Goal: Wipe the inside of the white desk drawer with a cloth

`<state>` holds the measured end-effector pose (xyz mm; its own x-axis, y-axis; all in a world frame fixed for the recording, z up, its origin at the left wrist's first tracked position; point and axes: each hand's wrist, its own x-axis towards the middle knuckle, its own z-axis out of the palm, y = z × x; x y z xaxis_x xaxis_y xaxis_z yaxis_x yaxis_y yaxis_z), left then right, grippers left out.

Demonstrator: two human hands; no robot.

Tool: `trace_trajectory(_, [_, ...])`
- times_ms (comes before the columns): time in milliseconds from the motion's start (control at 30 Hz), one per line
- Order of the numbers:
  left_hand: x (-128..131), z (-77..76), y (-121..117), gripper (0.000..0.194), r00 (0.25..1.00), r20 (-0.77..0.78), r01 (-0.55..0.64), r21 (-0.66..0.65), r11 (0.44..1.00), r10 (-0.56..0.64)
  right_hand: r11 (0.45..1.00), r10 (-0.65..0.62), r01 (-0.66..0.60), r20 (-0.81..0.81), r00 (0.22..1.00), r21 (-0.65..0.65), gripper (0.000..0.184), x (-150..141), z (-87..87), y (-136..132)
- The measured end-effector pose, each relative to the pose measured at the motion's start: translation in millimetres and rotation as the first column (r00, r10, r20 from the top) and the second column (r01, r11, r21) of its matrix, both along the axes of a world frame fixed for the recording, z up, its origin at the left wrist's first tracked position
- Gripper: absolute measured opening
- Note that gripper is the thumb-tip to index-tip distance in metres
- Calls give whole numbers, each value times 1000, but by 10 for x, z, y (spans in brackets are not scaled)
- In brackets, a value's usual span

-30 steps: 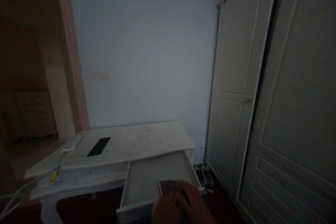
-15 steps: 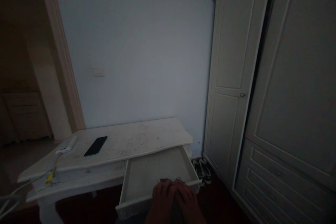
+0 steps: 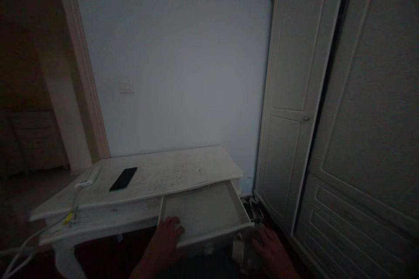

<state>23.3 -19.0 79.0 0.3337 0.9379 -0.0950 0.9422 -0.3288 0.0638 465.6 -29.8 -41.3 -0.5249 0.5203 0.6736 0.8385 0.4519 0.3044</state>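
Here, the open white wooden drawer (image 3: 204, 213) lies at two o'clock from the left hand (image 3: 167, 236), fingers spread at its near corner; the right hand (image 3: 267, 244) clasps a blurred grey-and-cream object (image 3: 245, 250) at nine o'clock.

Stands pulled out from the right part of the white table (image 3: 150, 178) as a shallow, pale drawer (image 3: 206, 213), level, with low straight walls, front left corner at the left hand (image 3: 165, 242). Hangs in the right hand (image 3: 271, 248), just outside the drawer's front right corner, as a small, blurred, dark object (image 3: 247, 248) with a pale side.
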Motion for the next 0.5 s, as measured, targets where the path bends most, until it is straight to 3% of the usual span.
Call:
trace_trajectory(67, [-40, 9, -18, 58, 999, 15, 36, -20, 999, -36, 998, -47, 48, -39, 998, 31, 62, 73, -81, -14])
trace_trajectory(100, [-35, 0, -18, 56, 998, 20, 52, -25, 998, -52, 997, -48, 51, -57, 997, 53, 60, -24, -119, -7])
trace_trajectory(233, [-7, -56, 20, 49, 996, 28, 87, -14, 996, -86, 993, 69, -55, -140, 988, 100, 39, -943, -238, 92])
trace_trajectory(300, [-27, -71, 43, 46, 994, 23, 109, -14, 994, -109, 990, 94, -75, -171, 981, 116, 34, -1267, -255, 131])
trace_trajectory(367, [-61, -76, 59, 45, 991, 17, 132, -18, 991, -132, 993, 102, -93, -114, 988, 77, 35, -1247, -242, 136])
trace_trajectory(500, [-94, -83, 62, 43, 990, 20, 141, -28, 990, -141, 998, 43, -44, 17, 999, 52, 40, -567, -206, 72])
